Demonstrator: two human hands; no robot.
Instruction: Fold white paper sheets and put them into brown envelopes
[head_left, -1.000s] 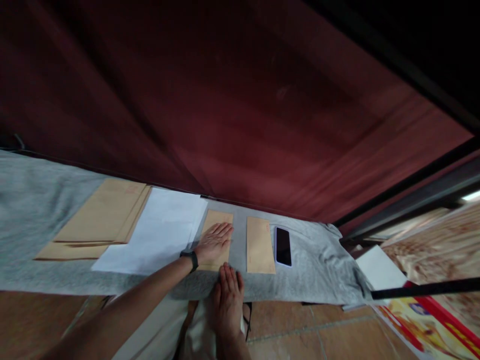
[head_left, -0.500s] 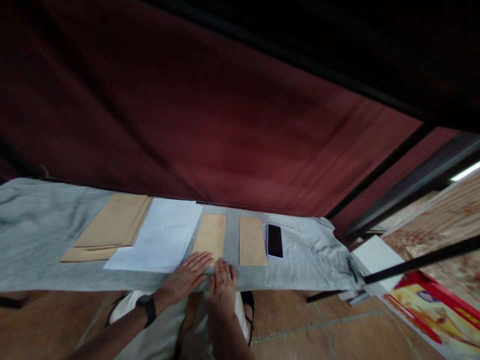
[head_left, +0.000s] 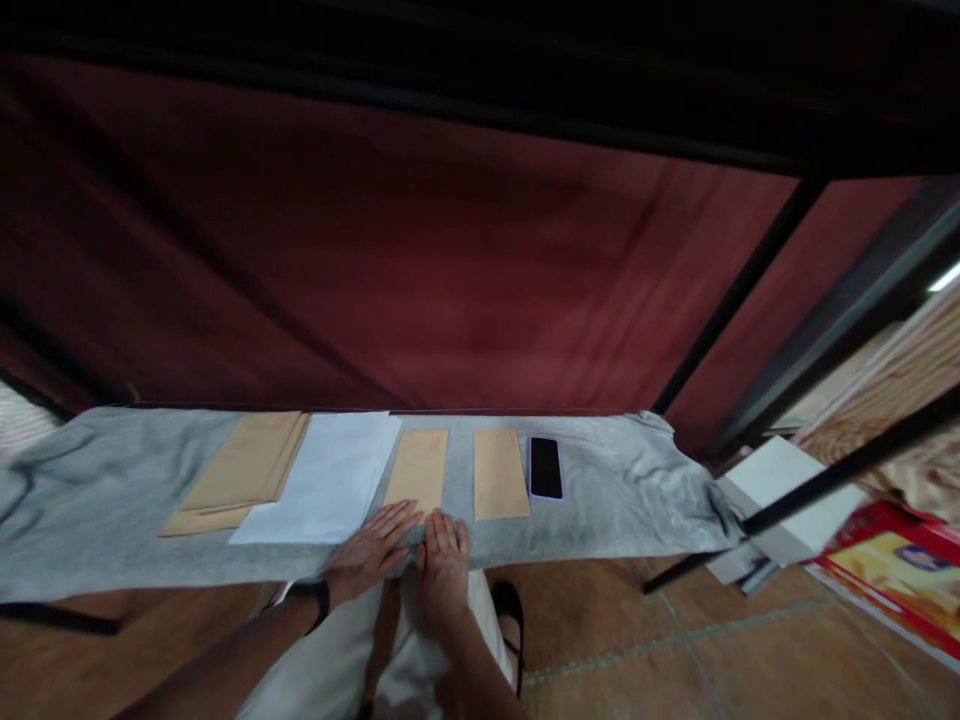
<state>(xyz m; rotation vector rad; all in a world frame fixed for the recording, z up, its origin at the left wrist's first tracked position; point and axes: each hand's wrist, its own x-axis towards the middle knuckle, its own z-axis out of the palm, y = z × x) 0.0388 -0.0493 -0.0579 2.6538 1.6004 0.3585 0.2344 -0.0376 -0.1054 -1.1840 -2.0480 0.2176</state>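
My left hand (head_left: 377, 540) lies flat with its fingers stretched over the lower left part of a brown envelope (head_left: 420, 465). Beside it, my right hand (head_left: 444, 562) rests flat, fingertips at the same envelope's near edge. Both hands press down and grip nothing. To the right lies a second brown envelope (head_left: 500, 472), untouched. White paper sheets (head_left: 324, 478) are stacked to the left of my hands. Farther left, several larger brown envelopes (head_left: 241, 462) overlap in a pile.
Everything lies on a narrow table under a grey cloth (head_left: 615, 500). A phone (head_left: 545, 467) sits right of the envelopes. Dark red fabric (head_left: 420, 270) hangs behind the table. On the floor at right are a white box (head_left: 787, 480) and a red and yellow box (head_left: 892, 565).
The view has tilted and shifted, so the table looks more level. Both hands stay flat at the envelope's near edge. The papers and phone keep their places on the cloth.
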